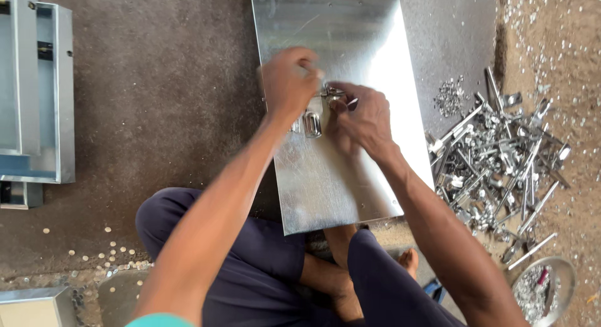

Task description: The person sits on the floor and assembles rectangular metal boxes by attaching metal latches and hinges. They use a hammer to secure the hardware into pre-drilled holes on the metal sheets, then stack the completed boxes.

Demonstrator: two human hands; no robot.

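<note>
A person seated cross-legged on a rough floor works at a shiny metal sheet lying flat ahead of the knees, both hands meeting over a small silver latch set near the sheet's middle. The left hand is curled into a loose fist above the latch, fingers closed around something small that the blur hides; what it grips cannot be told. The right hand presses in just beside it, fingertips pinched on a thin metal piece at the latch's upper end. To the right of the sheet lies a heap of hardware, rods, bolts and fittings tangled together, and a round bowl of small parts sits near the right knee. Steel frames rest well apart on the left, and small pale discs are scattered on the floor near the left knee. Risks, as judged from this view: the sheet's bare edges sit close to the forearms and legs and could cut if the sheet slides under pressure; the tiny piece could slip from pinched fingers and vanish among the floor litter; and the latch could shift off its holes if either hand eases.
</note>
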